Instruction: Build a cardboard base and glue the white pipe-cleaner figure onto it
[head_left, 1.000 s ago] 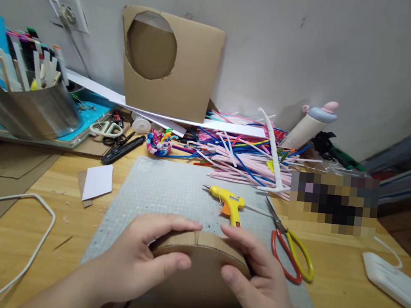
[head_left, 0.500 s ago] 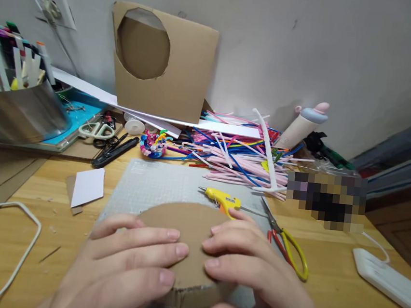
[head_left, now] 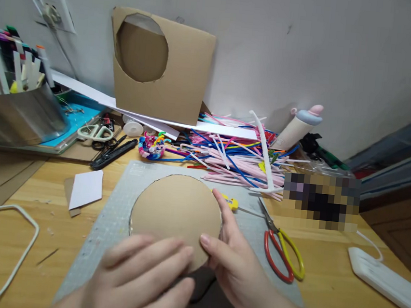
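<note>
A round cardboard disc [head_left: 176, 209] is tilted up, its flat brown face towards me, above the grey cutting mat [head_left: 95, 240]. My right hand [head_left: 233, 258] grips the disc by its right edge, thumb on the face and the other fingers behind. Across the lower left of the disc lies my left hand [head_left: 145, 274], its fingers stretched out and a little blurred; whether they press on the card I cannot tell. Behind the right fingertips, a yellow glue gun [head_left: 230, 203] is partly hidden. Scissors with one red and one yellow handle [head_left: 279, 250] rest to the right.
Cardboard with a round hole [head_left: 185, 65] leans on the wall. Pipe cleaners [head_left: 227, 151] lie in a heap before it. A metal pen holder [head_left: 24, 112], pale-handled scissors [head_left: 96, 133] and a black cutter [head_left: 114, 154] are left. A white power strip [head_left: 386, 278] sits right.
The disc has tilted up to show more of its face. My right hand has shifted from its top to its right edge, and the scissors' red handle has come into view.
</note>
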`<state>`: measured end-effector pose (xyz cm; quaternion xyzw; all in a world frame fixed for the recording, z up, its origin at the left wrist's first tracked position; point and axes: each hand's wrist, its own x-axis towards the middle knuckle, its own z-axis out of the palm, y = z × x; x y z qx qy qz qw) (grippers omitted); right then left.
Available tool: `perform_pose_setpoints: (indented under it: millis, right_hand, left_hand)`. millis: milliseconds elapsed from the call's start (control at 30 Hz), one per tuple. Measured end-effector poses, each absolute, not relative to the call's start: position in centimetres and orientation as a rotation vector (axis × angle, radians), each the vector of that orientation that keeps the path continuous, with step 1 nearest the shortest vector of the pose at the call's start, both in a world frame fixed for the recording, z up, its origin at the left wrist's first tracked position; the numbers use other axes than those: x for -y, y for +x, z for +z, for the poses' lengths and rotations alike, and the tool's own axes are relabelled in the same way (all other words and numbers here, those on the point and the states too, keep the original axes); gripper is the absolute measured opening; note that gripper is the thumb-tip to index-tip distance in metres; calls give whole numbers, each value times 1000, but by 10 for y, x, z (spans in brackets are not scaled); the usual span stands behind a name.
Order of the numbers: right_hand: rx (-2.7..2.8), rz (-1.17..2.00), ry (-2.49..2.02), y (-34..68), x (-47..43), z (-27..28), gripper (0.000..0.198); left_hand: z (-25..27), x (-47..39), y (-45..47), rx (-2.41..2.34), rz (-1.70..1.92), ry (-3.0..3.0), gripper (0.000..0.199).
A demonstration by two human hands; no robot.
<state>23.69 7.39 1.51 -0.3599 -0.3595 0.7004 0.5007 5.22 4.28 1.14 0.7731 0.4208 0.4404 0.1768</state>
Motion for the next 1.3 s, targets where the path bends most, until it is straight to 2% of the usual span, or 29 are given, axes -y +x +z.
perform_pose_setpoints:
  millis: [67, 133, 200, 333, 400, 500, 600, 700, 833, 933, 1000, 1033, 1100, 1167, 1300]
  right_hand:
    - [913, 1641, -840, 242, -78, 12, 84]
    - [964, 1663, -822, 249, -82, 11, 80]
    - [1003, 1741, -823, 254, -84, 12, 81]
    - [1053, 1836, -849, 258, -87, 17, 83]
    - [1065, 1786, -866, 258, -89, 16, 77]
    - [1128, 1666, -934, 262, -89, 10, 61]
    - [1373, 1423, -1151, 270, -84, 5, 49]
    - [1597, 1011, -1331, 280, -79, 2, 41]
    - [1520, 634, -1539, 311, -84, 2, 29]
    - [1526, 280, -1765, 354, -96, -3, 30]
    - [1669, 132, -2077, 384, -98, -12, 29]
    - [1716, 130, -2244, 396, -97, -18, 25]
    - [1788, 294, -2459, 416, -90, -30, 31]
    - [1816, 395, -2482, 426, -78, -41, 34]
    - [1795, 514, -2456, 432, -57, -49, 27]
  left_hand:
    - [13, -61, 39, -1206, 1625, 1937, 24]
    - [16, -82, 30, -1387, 1694, 1727, 37]
    - [20, -100, 27, -1453, 1439, 1407, 52]
    - [22, -108, 34, -1103, 810, 918, 68]
    - [20, -103, 36, -989, 715, 862, 66]
    - [17, -99, 37, -996, 763, 862, 66]
    - [15, -99, 36, -1023, 802, 861, 70]
    - [19, -99, 40, -1072, 810, 859, 74]
    - [28, -96, 49, -1164, 934, 779, 80]
    - [34, -95, 53, -1175, 986, 710, 83]
    - [36, -94, 52, -1169, 993, 681, 83]
    - [36, -94, 52, -1161, 994, 667, 83]
    - [37, -95, 51, -1141, 996, 638, 83]
    - [36, -95, 50, -1137, 990, 611, 80]
    - [33, -98, 48, -1164, 995, 542, 69]
